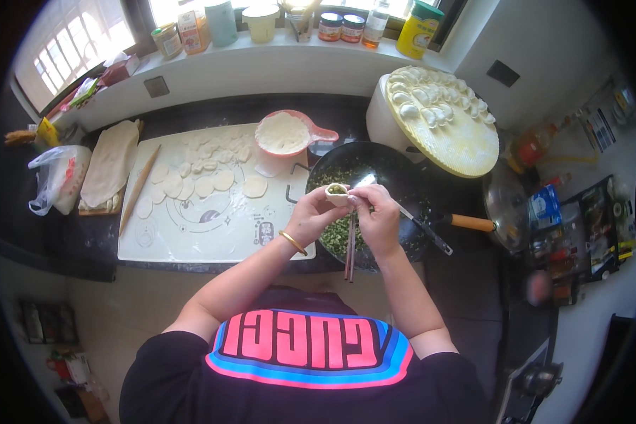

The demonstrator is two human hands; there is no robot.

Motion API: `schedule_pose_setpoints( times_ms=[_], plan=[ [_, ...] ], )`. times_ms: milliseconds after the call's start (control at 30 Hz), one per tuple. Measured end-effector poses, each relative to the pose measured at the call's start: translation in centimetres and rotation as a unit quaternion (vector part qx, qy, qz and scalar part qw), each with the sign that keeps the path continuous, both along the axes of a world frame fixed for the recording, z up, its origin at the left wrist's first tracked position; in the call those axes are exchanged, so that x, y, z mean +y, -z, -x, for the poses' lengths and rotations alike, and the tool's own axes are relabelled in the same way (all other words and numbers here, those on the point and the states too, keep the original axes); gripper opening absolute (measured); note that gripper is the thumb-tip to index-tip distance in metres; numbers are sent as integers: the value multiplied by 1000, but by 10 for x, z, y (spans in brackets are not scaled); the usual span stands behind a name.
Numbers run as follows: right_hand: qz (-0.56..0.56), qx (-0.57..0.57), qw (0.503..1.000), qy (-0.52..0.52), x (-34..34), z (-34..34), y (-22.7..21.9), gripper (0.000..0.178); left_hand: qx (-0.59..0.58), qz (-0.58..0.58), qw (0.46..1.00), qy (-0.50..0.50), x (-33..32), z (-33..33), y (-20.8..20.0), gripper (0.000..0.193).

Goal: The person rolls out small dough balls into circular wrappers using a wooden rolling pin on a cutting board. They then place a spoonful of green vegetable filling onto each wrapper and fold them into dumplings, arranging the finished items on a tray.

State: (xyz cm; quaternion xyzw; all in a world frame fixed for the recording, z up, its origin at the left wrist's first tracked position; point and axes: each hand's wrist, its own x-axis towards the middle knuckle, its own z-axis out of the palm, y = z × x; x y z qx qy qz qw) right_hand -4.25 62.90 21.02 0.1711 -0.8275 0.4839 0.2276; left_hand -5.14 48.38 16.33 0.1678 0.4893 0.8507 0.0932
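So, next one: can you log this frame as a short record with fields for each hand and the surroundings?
Left hand: holds an open dough wrapper with green filling inside
Right hand: fingers at the wrapper's right side
Chopsticks: below the hands; whether held is unclear
Pan: dark, containing chopped green filling
White mat: flat dough rounds; rolling pin along its left edge
Yellow tray: shaped dough pieces

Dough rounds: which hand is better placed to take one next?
Likely the left hand: nearer the dough rounds. The right hand is farther off, over the wok; both hold a filled wrapper.
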Motion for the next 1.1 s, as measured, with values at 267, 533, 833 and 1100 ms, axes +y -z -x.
schedule_pose_setpoints(
  times_ms=[267,533,833,1100],
  plan=[
    [25,13,1000,0,-1,-1,3,10,-15,25,1000,6,-7,-4,-3,46],
    [-3,27,1000,6,-6,-2,-1,10,32,55,998,6,-8,-3,-6,44],
    [-25,4,998,-62,3,2,-20,9,58,87,995,4,-10,-1,-5,38],
    [-70,52,994,-66,8,4,-12,12,45,92,994,29,-6,-2,0,33]
  ],
)
